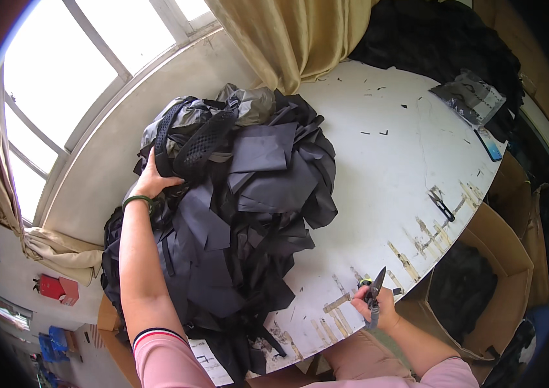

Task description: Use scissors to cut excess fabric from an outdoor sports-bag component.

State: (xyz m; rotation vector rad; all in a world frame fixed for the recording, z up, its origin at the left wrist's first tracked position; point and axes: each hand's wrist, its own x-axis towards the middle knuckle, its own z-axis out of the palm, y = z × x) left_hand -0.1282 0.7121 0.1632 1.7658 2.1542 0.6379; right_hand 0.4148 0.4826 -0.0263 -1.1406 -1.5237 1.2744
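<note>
My left hand (151,178) is closed round the lower part of a black mesh padded strap (169,139), thumb stretched to the right. The strap lies on a heap of black fabric pieces (264,165) at the left of the table, and a second mesh strap (203,149) is beside it. Grey shiny fabric (248,105) shows behind the straps. At the table's near edge my right hand (381,310) grips thread snips (375,291), their dark pointed blades up. What lies under the left palm is hidden.
The white table (378,174) has a curved, tape-marked edge. On it are a second small black tool (441,205), a phone (489,145) and a clear plastic bag (473,97). An open cardboard box (513,258) with dark fabric stands at the right. A gold curtain (281,39) hangs behind.
</note>
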